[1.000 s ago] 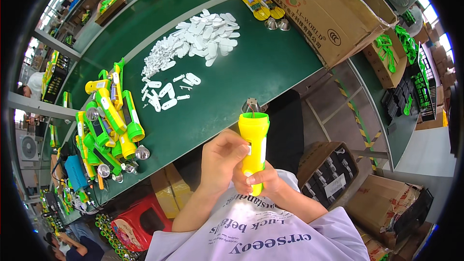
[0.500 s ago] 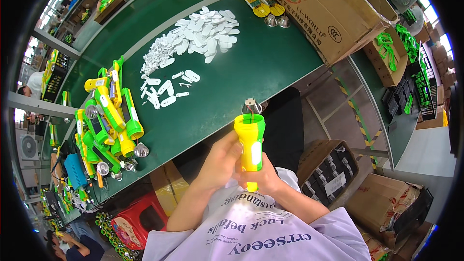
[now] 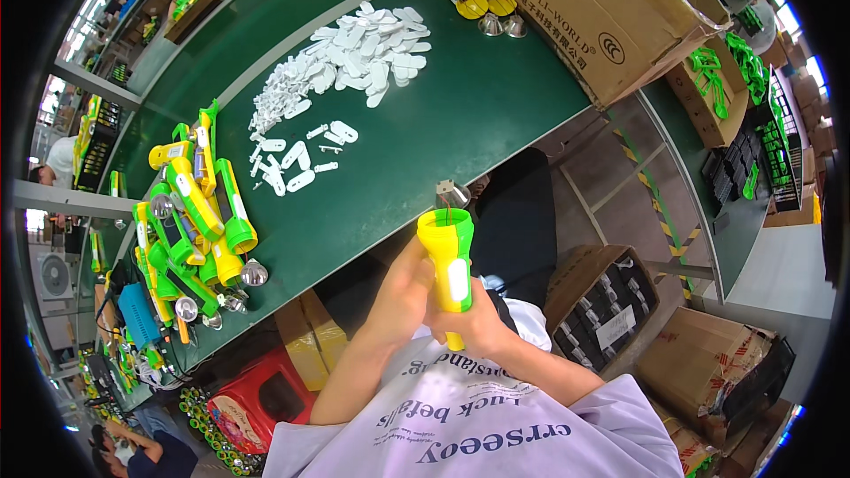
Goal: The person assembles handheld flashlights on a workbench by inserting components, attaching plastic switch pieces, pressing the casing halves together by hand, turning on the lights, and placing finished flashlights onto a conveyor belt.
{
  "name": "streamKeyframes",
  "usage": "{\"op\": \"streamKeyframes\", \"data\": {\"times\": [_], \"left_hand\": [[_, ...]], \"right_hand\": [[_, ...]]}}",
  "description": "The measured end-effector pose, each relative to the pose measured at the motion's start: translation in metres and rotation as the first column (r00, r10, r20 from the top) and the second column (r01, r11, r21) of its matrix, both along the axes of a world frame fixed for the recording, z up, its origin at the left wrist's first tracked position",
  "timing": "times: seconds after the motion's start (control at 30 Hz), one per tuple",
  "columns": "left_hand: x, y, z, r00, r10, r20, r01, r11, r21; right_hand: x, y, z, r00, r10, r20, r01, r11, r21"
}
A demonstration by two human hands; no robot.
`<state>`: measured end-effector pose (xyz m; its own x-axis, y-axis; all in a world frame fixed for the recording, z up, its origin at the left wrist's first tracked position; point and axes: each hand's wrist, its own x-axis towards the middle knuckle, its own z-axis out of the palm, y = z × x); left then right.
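Green workbench [image 3: 403, 159] crosses the workshop at a slant. On it lie a heap of white plastic pieces [image 3: 372, 49], a few loose white pieces [image 3: 294, 158] nearer the person, and, at the left end, a pile of yellow and green flashlights [image 3: 199, 212]. A cardboard box [image 3: 584, 35] stands at the far right corner, with two silver reflectors [image 3: 502, 26] to its left.

One yellow and green flashlight [image 3: 444, 243] is held before the person's chest, clear of the bench's near edge, its wide end pointing away from the body. A loose reflector [image 3: 459, 196] sits just beyond that end, with thin wires running inside.

Left hand [image 3: 403, 290]: fingers bent inward, gripping the flashlight's left side; its fingertips are largely hidden, so their exact placement cannot be confirmed. Right hand [image 3: 476, 323]: curled closely around the lower handle. Below the bench, a red stool [image 3: 258, 403] stands at left.
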<state>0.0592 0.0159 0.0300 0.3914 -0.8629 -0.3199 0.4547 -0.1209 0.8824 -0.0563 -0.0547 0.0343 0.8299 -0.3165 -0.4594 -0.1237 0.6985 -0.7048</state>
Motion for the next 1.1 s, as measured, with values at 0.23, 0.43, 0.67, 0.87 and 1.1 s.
{"op": "streamKeyframes", "data": {"times": [0.23,0.43,0.67,0.87,1.1], "left_hand": [[-0.001,-0.002,0.000,1.000,-0.020,0.020,0.019,0.999,0.045],[-0.002,-0.002,0.007,0.999,0.013,-0.041,-0.012,0.999,0.031],[0.039,0.011,0.021,0.974,0.122,0.190,-0.109,0.991,-0.077],[0.091,0.011,0.094,0.065,-0.099,0.993,0.294,0.953,0.076],[0.138,-0.010,0.099,-0.008,-0.585,0.811,0.181,0.797,0.576]], "right_hand": [[-0.001,0.006,-0.007,0.997,-0.062,0.045,0.057,0.993,0.100],[-0.001,0.003,-0.005,0.999,-0.029,0.027,0.028,0.999,0.031],[-0.003,-0.031,0.012,0.981,0.166,-0.102,-0.185,0.959,-0.217],[0.018,-0.081,0.051,0.655,0.324,-0.683,-0.691,-0.111,-0.714],[0.073,-0.100,0.109,0.980,0.197,0.033,0.124,-0.469,-0.875]]}}
